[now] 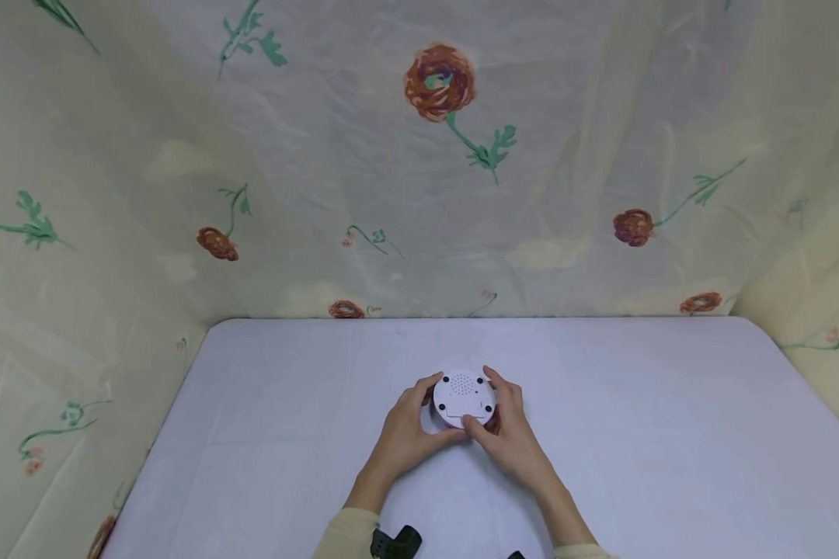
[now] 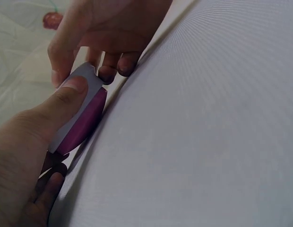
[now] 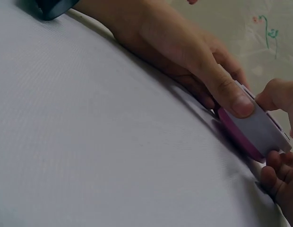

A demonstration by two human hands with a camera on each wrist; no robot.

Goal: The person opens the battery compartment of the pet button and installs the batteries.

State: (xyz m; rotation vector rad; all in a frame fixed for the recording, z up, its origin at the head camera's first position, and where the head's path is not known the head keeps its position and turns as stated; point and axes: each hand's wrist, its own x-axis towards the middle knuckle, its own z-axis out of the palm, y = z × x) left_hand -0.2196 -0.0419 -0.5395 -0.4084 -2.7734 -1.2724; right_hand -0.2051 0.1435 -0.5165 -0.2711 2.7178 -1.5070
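Two hands hold one small round device between them. The fingers (image 2: 73, 87) of the left hand (image 1: 409, 435) curl around the left side of the round device (image 1: 464, 398), with the thumb pressing flat on its near edge. The fingers (image 3: 274, 94) of the right hand (image 1: 506, 435) curl around its right side, thumb tip on a small tab at the near rim. Both hands grip it; neither lies slack.

The device is a flat white disc with a magenta band on the face turned down. It is tilted, its near edge raised off the worktop (image 1: 671, 435), so the face now on top is toward the head camera. That face shows a cluster of small holes like a speaker grille, dark dots near the rim that may be feet or screws, and a squared panel at the near edge. Holding it from both sides likely steadies it while the thumbs work at that panel.

Outward from the device, the pale lilac worktop stretches on all sides. Behind the device and to both sides hangs a cream curtain (image 1: 419, 194) printed with red flowers. Nearer than the device, cream sleeves and dark wrist mounts (image 1: 395, 542) show. No containers appear.
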